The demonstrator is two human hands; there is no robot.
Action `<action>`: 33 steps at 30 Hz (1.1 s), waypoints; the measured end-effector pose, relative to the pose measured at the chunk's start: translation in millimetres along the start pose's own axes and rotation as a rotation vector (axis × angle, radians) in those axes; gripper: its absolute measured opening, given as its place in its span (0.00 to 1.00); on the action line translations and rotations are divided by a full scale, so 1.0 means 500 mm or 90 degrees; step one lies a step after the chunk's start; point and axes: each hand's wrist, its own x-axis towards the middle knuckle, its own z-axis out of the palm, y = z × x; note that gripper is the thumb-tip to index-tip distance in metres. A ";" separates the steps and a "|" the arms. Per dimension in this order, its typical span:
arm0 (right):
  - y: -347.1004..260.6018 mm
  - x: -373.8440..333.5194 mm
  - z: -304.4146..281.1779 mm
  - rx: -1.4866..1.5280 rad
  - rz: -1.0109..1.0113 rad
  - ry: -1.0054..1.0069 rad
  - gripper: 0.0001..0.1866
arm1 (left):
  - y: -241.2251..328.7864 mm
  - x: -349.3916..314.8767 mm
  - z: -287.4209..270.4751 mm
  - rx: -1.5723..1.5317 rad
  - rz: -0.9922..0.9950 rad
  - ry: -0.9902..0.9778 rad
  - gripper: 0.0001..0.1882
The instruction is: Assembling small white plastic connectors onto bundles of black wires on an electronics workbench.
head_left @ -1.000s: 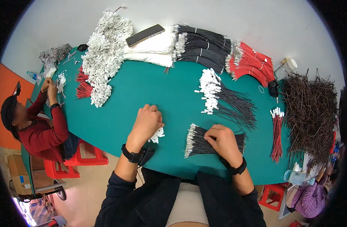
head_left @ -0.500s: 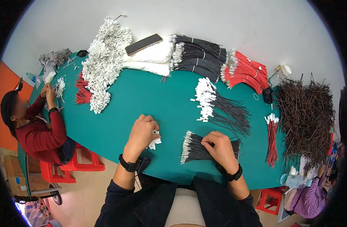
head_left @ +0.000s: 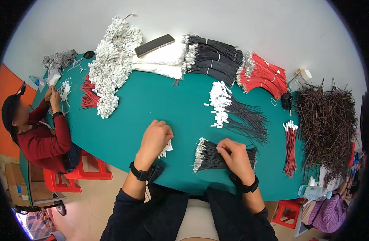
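My left hand [head_left: 156, 136] is closed, fingers curled and tips together, over a small pile of white plastic connector housings [head_left: 165, 152]. Whatever its fingertips grip is hidden. To the right, a bundle of black wires [head_left: 210, 156] with metal-tipped left ends lies on the green table. My right hand [head_left: 234, 154] bends over that bundle, thumb and forefinger pinched together at the wires; anything between them is too fine to make out. Beyond it lies a heap of black wires [head_left: 249, 120] fitted with white connectors [head_left: 220, 102].
Along the back are a white connector heap [head_left: 112, 64], a dark phone [head_left: 154, 45] on white bags, tied black bundles [head_left: 212, 56] and red bundles [head_left: 265, 76]. Red wires [head_left: 290, 152] and a brown wire pile [head_left: 327, 124] lie right. A co-worker [head_left: 44, 132] sits left.
My left hand has shifted slightly right and up over the white housings. My right hand has moved a little up and right above the black wires, still pinched.
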 end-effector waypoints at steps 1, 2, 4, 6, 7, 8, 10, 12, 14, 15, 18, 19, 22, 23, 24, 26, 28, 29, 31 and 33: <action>-0.001 0.000 0.001 0.010 0.016 0.001 0.05 | -0.007 -0.001 -0.008 -0.036 0.002 0.021 0.06; -0.001 0.002 0.002 0.013 0.018 -0.003 0.05 | -0.013 -0.001 -0.016 -0.071 0.004 0.042 0.07; 0.002 0.000 0.001 0.016 0.011 0.014 0.04 | -0.015 -0.001 -0.037 -0.060 -0.008 0.036 0.09; 0.008 -0.004 0.005 0.016 0.023 0.010 0.04 | -0.021 -0.012 -0.050 -0.046 -0.021 0.034 0.11; 0.009 -0.003 0.008 0.027 0.015 0.018 0.04 | -0.028 -0.019 -0.056 -0.056 -0.006 0.030 0.16; 0.008 -0.003 0.010 0.038 0.006 0.026 0.04 | -0.034 -0.026 -0.064 -0.066 0.010 0.025 0.22; 0.003 -0.006 0.003 0.031 0.032 0.007 0.04 | -0.037 -0.054 -0.077 -0.075 -0.065 0.028 0.29; 0.002 -0.008 -0.004 0.023 0.057 -0.009 0.04 | -0.043 -0.090 -0.081 -0.085 -0.134 0.032 0.37; 0.004 -0.008 -0.002 0.019 0.027 0.005 0.04 | -0.056 -0.128 -0.077 -0.081 -0.279 -0.056 0.47; 0.002 -0.006 0.000 0.022 0.028 0.004 0.04 | -0.045 -0.138 -0.073 -0.079 -0.297 -0.059 0.47; 0.002 -0.002 0.005 0.015 0.032 -0.015 0.04 | -0.022 -0.144 -0.019 -0.128 -0.308 -0.026 0.44; 0.003 -0.001 0.009 0.019 0.016 -0.006 0.04 | -0.011 -0.137 -0.006 -0.144 -0.282 -0.018 0.40; -0.005 0.000 0.012 0.021 0.005 -0.001 0.04 | 0.004 -0.101 0.047 -0.148 -0.181 0.058 0.39; -0.009 -0.001 0.011 0.022 0.011 -0.003 0.04 | 0.015 -0.081 0.057 -0.156 -0.164 0.058 0.38; -0.009 -0.002 0.012 0.020 0.011 -0.002 0.04 | 0.027 -0.060 0.065 -0.163 -0.146 0.056 0.36; -0.005 -0.006 0.015 0.037 -0.006 0.018 0.04 | 0.048 -0.039 0.063 -0.173 -0.126 0.080 0.34; -0.001 -0.011 0.011 0.043 0.008 0.027 0.04 | 0.057 -0.024 0.060 -0.269 -0.130 0.089 0.33; 0.000 -0.012 0.009 0.053 0.022 0.033 0.04 | 0.060 -0.025 0.050 -0.273 -0.152 0.112 0.26; -0.007 -0.015 0.003 0.053 0.035 0.054 0.04 | 0.050 -0.033 0.030 -0.225 -0.114 0.102 0.22; -0.011 -0.014 -0.002 0.056 0.045 0.070 0.04 | 0.045 -0.042 0.028 -0.179 -0.083 0.094 0.13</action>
